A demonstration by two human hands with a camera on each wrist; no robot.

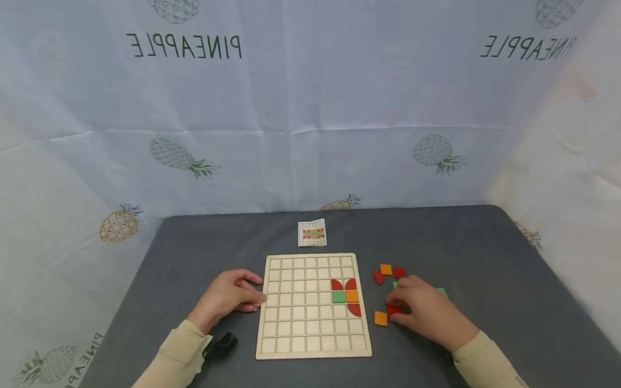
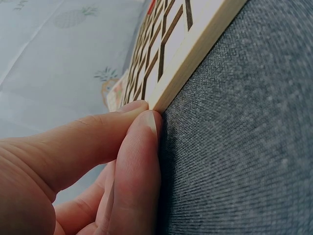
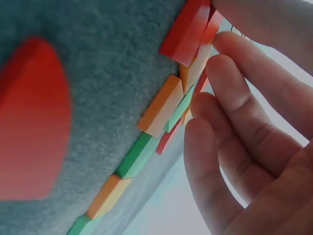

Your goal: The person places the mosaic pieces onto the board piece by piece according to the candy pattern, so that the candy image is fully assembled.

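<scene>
A wooden grid board (image 1: pixel 300 355) lies flat on the dark table. My left hand (image 1: pixel 232 296) pinches its left edge; in the left wrist view, the thumb (image 2: pixel 93 137) and index finger (image 2: pixel 139 171) meet at the board's rim (image 2: pixel 181 63). Toward its right side the board carries red quarter-circle tiles (image 1: pixel 354 309), a green square (image 1: pixel 338 296) and an orange square (image 1: pixel 352 295). Right of the board, my right hand (image 1: pixel 428 311) has its thumb and fingertips around a red tile (image 3: pixel 188 32) among the loose tiles. Part of that tile and some green ones are hidden under the hand.
Loose orange squares (image 1: pixel 381 319) and red tiles (image 1: pixel 378 277) lie between the board and my right hand. A small printed pattern card (image 1: pixel 312 233) sits behind the board. Pineapple-print cloth (image 1: pixel 291 157) hangs beyond the table's back edge.
</scene>
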